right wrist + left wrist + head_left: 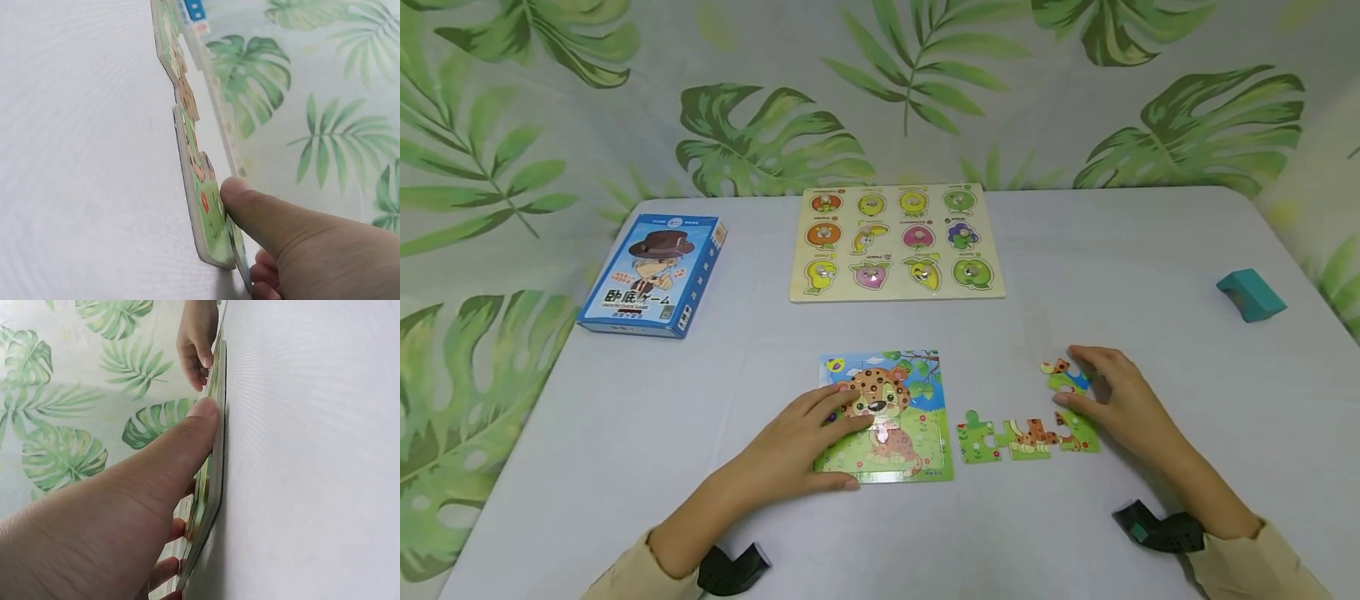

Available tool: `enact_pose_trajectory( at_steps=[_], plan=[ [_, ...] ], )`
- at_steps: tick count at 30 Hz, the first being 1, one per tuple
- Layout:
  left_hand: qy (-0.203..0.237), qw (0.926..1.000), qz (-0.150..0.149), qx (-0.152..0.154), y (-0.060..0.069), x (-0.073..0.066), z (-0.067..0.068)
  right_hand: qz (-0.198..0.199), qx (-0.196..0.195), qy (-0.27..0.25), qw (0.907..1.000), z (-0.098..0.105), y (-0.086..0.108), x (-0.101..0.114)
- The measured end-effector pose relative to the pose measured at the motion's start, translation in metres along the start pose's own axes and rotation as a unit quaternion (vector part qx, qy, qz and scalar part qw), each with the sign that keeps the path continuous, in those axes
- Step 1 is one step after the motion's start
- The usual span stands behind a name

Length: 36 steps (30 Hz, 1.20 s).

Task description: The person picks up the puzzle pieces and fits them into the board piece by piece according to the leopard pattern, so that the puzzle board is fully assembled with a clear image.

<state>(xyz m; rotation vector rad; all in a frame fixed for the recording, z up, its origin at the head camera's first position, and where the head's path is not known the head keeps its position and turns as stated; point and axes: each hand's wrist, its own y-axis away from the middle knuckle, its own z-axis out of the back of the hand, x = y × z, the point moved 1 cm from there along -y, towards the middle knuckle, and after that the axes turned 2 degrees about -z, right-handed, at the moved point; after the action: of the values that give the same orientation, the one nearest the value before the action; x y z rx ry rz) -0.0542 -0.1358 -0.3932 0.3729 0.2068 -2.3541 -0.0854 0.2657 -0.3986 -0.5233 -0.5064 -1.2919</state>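
Observation:
A square leopard jigsaw board [917, 454] lies flat near the middle of the table. My left hand [797, 442] rests on its left part with fingers spread, the thumb along the near edge; part of the picture is hidden under it. To the board's right lies a row of joined jigsaw pieces: a green corner piece [977, 442], a piece with spotted legs [1030, 439] and another corner piece [1081, 433]. Just above the row's right end, my right hand [1120, 400] pinches a blue and green jigsaw piece [1067, 382] between thumb and fingers. That piece looks slightly tilted in the right wrist view.
Behind the leopard board lies a wooden fruit puzzle board [895, 288]. A blue card game box [651, 275] is at the back left. Far to the right sits a teal arch-shaped block [1251, 295]. Leaf-patterned cloth hangs behind the white table [1112, 250].

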Motion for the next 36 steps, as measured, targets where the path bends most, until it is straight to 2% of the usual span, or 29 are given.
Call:
enact_pose_trajectory(
  at_steps=[15,20,23,30,32,36],
  plan=[
    [-0.003,1.0000,0.002,0.004,0.001,-0.002,0.001,-0.009,-0.005,0.022,0.9997,-0.003,-0.003,0.009],
    [-0.001,1.0000,0.005,0.006,0.000,-0.003,0.001,-0.023,-0.023,0.020,0.9993,0.000,-0.006,0.012],
    [0.000,1.0000,0.006,0.006,0.000,-0.003,0.001,-0.016,-0.036,0.004,0.9992,0.003,-0.007,0.016],
    [-0.012,0.9999,0.000,0.002,-0.001,-0.003,0.002,0.026,-0.050,-0.034,0.9979,0.007,-0.006,0.041],
    [-0.022,0.9998,-0.004,-0.001,-0.002,-0.004,0.002,0.054,-0.051,-0.048,0.9961,0.004,-0.006,0.052],
    [-0.037,0.9993,-0.006,-0.009,-0.004,-0.005,0.002,0.135,-0.043,-0.068,0.9876,-0.007,-0.008,0.075]
  ],
)
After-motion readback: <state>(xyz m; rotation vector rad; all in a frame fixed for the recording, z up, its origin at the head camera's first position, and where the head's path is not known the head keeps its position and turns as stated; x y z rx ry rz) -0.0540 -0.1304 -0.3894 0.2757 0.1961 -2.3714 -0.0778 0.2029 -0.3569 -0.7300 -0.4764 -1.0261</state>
